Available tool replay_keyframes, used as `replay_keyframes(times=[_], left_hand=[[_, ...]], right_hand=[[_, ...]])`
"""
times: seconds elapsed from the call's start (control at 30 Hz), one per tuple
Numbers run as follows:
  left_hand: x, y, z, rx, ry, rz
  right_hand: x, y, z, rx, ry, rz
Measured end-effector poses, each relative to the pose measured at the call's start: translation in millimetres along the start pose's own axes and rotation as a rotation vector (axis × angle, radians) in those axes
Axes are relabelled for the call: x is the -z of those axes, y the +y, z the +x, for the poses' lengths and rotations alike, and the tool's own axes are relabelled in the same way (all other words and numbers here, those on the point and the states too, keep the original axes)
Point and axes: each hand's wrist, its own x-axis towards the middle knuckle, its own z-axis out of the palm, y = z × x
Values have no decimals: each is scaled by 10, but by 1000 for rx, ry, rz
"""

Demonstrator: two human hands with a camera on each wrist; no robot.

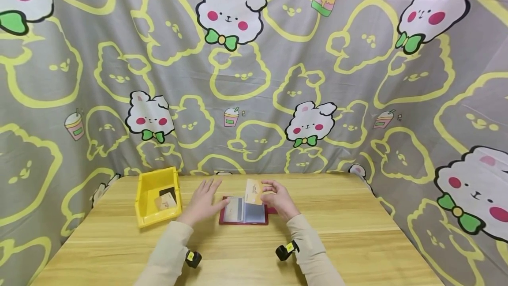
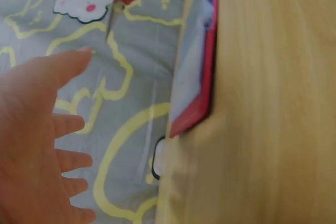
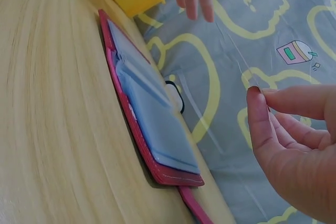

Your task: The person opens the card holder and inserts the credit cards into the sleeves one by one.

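- the right hand [image 1: 278, 198] pinches a yellow-and-white card [image 1: 253, 191] between thumb and fingers; the print is too small to read.
- that card is up above the right half of a red card holder [image 1: 255, 213], hiding part of its far edge; both wrist views catch the card nearly edge-on, so its face barely shows there.
- the left hand [image 1: 203, 202] holds nothing, fingers apart, just beside the holder's left side; the left wrist view cuts off its near part.
- the holder lies unfolded on the wooden table [image 1: 222, 250], clear sleeves up; what the pale left sleeve contains is hard to tell.
- a red strap [image 1: 272, 210] sticks out at the holder's right, partly covered by the right hand.
- in the yellow bin [image 1: 147, 191], a lighter card [image 1: 166, 201] partly covers a dark card [image 1: 169, 192]; the right wrist view shows only a cropped bit of the bin.
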Motion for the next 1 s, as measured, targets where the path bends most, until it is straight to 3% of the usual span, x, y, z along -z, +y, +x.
replay_keyframes(times=[0.2,0.37,0.53,1.0], left_hand=[[-95,-51,-74,58,-30,127],[-157,-94,-123,102,-51,175],[-222,-138,-149,139,-102,187],[-241,-142,-166,200,-113,164]], right_hand=[[13,34,15,-6,8,-8],[20,69,22,-2,7,-5],[13,111,25,-4,-6,-38],[-43,179,-7,-71,-16,-123]])
